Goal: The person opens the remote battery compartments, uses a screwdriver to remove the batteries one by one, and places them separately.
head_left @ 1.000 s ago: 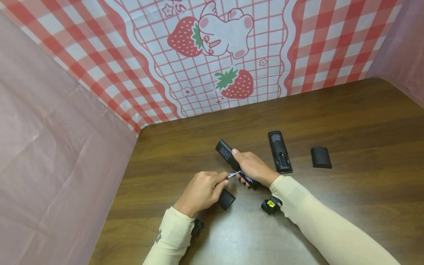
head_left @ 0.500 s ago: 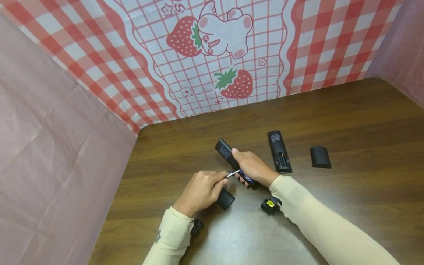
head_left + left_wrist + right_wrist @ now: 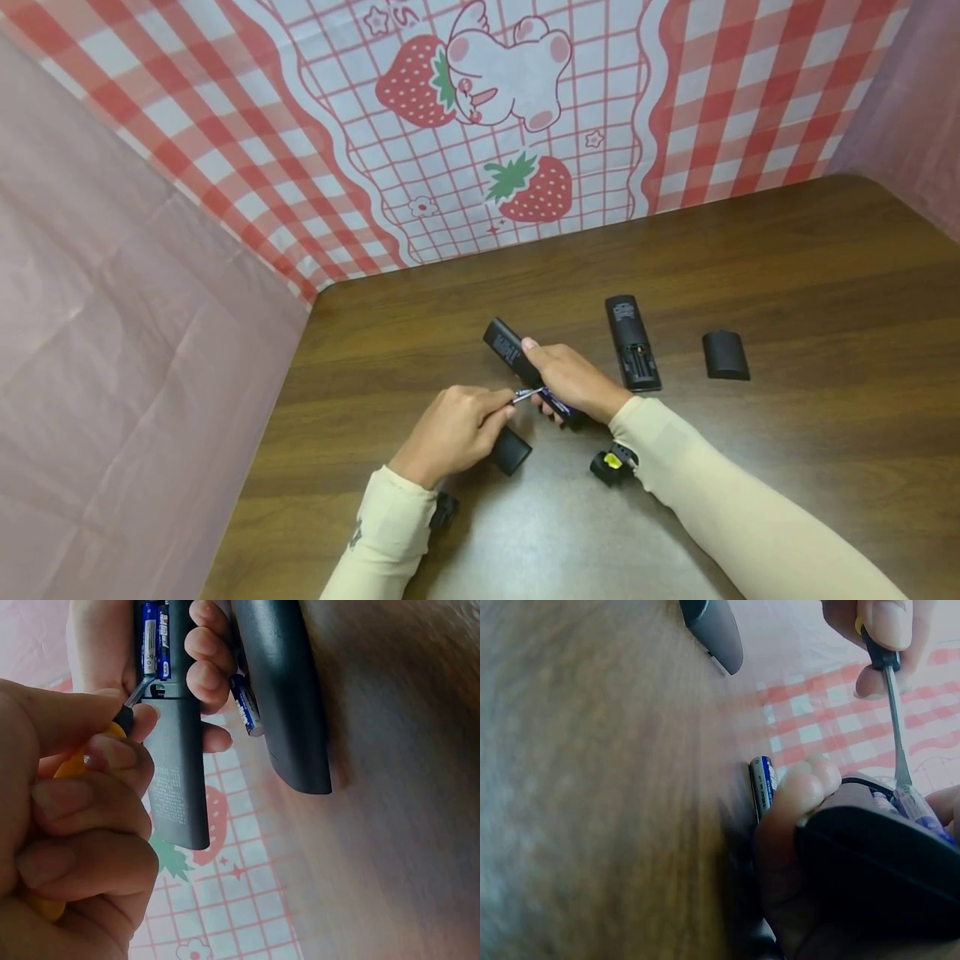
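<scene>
My left hand (image 3: 453,429) grips a screwdriver (image 3: 897,724) by its yellow and black handle (image 3: 71,766). The metal tip meets the end of a blue and silver battery (image 3: 150,641) in the bay of a black remote control (image 3: 506,347). A second battery (image 3: 163,645) lies beside it in the bay. The right hand (image 3: 573,375) holds that remote with its back facing up, thumb on one side and fingers round the other. Partly under my left hand is a smooth black piece (image 3: 512,452), its full shape hidden. A loose battery (image 3: 246,706) lies near it.
Another black remote (image 3: 633,343) lies back up with its battery bay uncovered. A black battery cover (image 3: 726,355) rests to its right. The brown wooden table (image 3: 825,292) meets a red checked cloth (image 3: 525,100) at the back and pink cloth (image 3: 150,292) at the left.
The far end of the held remote has tipped slightly to the left. Both hands stay almost in place, with the screwdriver still at the battery.
</scene>
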Motion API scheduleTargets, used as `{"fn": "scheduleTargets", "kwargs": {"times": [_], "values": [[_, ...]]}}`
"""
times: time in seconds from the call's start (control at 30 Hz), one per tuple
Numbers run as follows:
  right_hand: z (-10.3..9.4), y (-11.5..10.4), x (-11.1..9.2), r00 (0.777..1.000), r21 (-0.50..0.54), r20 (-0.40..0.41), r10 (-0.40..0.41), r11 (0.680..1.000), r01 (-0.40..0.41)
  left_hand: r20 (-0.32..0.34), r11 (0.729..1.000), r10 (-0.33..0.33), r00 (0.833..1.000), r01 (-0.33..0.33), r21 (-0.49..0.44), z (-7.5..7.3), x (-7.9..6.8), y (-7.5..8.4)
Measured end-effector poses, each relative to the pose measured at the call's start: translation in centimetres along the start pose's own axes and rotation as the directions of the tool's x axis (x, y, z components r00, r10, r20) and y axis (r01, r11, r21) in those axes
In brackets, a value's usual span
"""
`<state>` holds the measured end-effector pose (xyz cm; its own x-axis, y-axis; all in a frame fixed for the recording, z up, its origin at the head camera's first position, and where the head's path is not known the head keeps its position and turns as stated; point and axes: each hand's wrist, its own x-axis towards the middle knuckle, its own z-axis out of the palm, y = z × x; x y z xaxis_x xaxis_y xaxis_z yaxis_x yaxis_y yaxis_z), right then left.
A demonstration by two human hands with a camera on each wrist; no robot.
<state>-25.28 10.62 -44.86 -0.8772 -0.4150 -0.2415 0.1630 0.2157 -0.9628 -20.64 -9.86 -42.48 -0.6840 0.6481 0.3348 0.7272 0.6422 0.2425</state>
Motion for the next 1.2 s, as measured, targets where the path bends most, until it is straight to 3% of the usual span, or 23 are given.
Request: {"fn": "scheduleTargets", "kwargs": {"times": [0.2, 0.5, 0.8, 1.2], "values": [[0.0, -0.1, -0.1, 1.000, 0.017, 0.006, 0.009, 1.000, -0.009, -0.003, 1.000, 0.006, 1.000, -0.006, -0.019, -0.2, -0.2, -0.1], [-0.1, -0.2, 0.1, 0.995, 0.182, 0.076, 0.058, 0.981, -0.070, -0.002, 0.999, 0.013, 1.000, -0.013, -0.037, -0.5, 0.0, 0.0], [-0.3, -0.1, 0.1, 0.992, 0.159, 0.119, 0.047, 0.985, -0.066, 0.034, 0.999, 0.030, 0.999, -0.029, -0.046, -0.7, 0.4, -0.2], [-0.4, 0.0, 0.1, 0.995, 0.134, 0.088, 0.045, 0.989, -0.057, 0.051, 0.997, 0.008, 0.999, -0.004, -0.078, -0.9, 0.1, -0.4]]}}
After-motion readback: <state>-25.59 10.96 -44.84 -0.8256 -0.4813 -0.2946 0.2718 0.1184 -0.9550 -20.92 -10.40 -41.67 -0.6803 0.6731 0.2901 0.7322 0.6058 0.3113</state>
